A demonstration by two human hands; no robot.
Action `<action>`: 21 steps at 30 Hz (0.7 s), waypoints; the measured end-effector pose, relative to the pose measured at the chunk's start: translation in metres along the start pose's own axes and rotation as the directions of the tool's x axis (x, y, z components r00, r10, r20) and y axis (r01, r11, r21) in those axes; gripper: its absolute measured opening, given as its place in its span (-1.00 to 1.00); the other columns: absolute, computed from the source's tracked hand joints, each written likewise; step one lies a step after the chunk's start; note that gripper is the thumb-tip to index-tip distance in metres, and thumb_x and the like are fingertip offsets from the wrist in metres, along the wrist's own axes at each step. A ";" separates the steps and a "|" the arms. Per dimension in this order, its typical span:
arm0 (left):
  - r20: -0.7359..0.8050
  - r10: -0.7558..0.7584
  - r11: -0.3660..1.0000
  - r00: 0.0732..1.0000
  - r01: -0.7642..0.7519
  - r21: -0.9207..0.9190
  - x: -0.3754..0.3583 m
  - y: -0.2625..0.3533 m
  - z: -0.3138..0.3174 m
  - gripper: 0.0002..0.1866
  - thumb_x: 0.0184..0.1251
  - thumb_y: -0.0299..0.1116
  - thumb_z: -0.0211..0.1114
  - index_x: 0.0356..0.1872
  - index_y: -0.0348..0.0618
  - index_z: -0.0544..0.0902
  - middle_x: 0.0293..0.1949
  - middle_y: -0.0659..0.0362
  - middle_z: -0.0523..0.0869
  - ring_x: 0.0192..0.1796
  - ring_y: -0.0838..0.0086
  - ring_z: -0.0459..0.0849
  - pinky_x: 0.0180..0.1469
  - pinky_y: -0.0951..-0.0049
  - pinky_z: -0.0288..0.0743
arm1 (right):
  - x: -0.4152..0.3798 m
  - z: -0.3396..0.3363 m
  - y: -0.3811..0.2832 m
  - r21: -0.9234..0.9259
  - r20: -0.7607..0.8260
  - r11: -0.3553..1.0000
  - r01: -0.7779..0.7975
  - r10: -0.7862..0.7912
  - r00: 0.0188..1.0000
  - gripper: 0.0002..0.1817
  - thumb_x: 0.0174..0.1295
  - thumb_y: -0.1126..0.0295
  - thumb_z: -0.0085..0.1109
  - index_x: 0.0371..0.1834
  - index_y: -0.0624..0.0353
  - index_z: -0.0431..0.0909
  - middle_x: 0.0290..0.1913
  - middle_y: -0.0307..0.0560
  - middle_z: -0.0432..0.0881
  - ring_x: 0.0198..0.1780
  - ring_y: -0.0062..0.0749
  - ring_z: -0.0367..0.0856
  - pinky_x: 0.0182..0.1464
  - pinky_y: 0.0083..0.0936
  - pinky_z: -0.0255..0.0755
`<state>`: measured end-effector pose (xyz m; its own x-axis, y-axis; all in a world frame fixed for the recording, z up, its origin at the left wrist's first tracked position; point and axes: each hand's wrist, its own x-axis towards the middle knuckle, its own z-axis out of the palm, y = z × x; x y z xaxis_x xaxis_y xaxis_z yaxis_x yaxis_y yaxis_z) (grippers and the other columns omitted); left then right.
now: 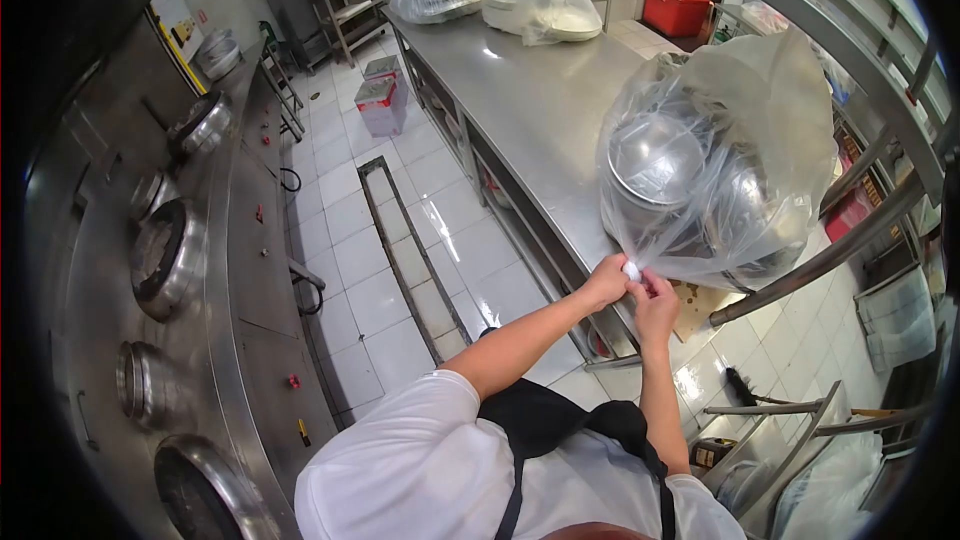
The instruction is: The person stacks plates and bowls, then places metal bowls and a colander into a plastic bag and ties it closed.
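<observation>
A large clear plastic bag (760, 100) stands on the near end of the steel table, with a shiny round metal pot (657, 160) and other metal ware showing through it. My left hand (606, 283) is closed in a pinch on the bag's lower edge, where the plastic is drawn together. Right beside it, my right hand (655, 305) pinches the same gathered spot, fingers closed. A small white bit (631, 270) shows between the fingertips. Creases in the plastic fan out from my hands across the pot.
The long steel table (540, 80) carries two more bagged bundles, one a stack of plates (545, 0). Left runs a steel range with several wok burners (165, 260). Boxes (380, 105) and a floor drain (410, 250) lie in the aisle. Metal rails (820, 260) flank the right.
</observation>
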<state>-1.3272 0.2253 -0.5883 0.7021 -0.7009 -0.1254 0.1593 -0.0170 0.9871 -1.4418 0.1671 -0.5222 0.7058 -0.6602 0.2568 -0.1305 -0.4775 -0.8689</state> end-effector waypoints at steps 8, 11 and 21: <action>-0.027 -0.181 0.947 0.983 0.167 -0.274 -0.016 0.033 0.006 -0.76 0.23 -0.66 -0.01 -0.20 -0.29 0.62 -0.32 0.16 0.68 -0.34 0.50 0.62 -0.31 0.45 0.50 | 0.013 -0.001 0.013 -0.248 0.100 0.910 0.332 -0.317 0.943 -0.79 0.07 0.47 0.33 -0.23 0.31 0.65 -0.37 0.08 0.62 -0.39 -0.15 0.62 -0.29 -0.35 0.48; -0.094 -0.144 0.953 0.985 0.113 -0.281 -0.009 0.025 0.010 -0.81 0.24 -0.61 0.04 -0.26 -0.27 0.64 -0.37 0.19 0.68 -0.36 0.53 0.59 -0.35 0.46 0.46 | 0.011 0.003 0.006 -0.248 0.069 0.928 0.277 -0.268 0.961 -0.83 0.08 0.46 0.25 -0.29 0.32 0.61 -0.35 0.15 0.61 -0.36 0.02 0.59 -0.27 -0.22 0.46; -0.079 -0.096 0.949 0.992 0.068 -0.306 -0.029 0.072 0.011 -0.86 -0.03 -0.64 0.25 -0.38 -0.24 0.59 -0.46 0.20 0.64 -0.49 0.56 0.55 -0.45 0.52 0.40 | 0.025 0.020 0.048 -0.140 -0.071 0.989 -0.055 0.046 0.996 -0.71 0.09 0.28 0.15 -0.36 0.36 0.62 -0.38 0.32 0.63 -0.27 0.20 0.64 -0.18 -0.10 0.48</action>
<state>-1.3438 0.2362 -0.5126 0.7361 -0.6375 -0.2275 0.4116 0.1547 0.8981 -1.4165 0.1390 -0.5654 0.6478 -0.7210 0.2461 -0.2654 -0.5164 -0.8142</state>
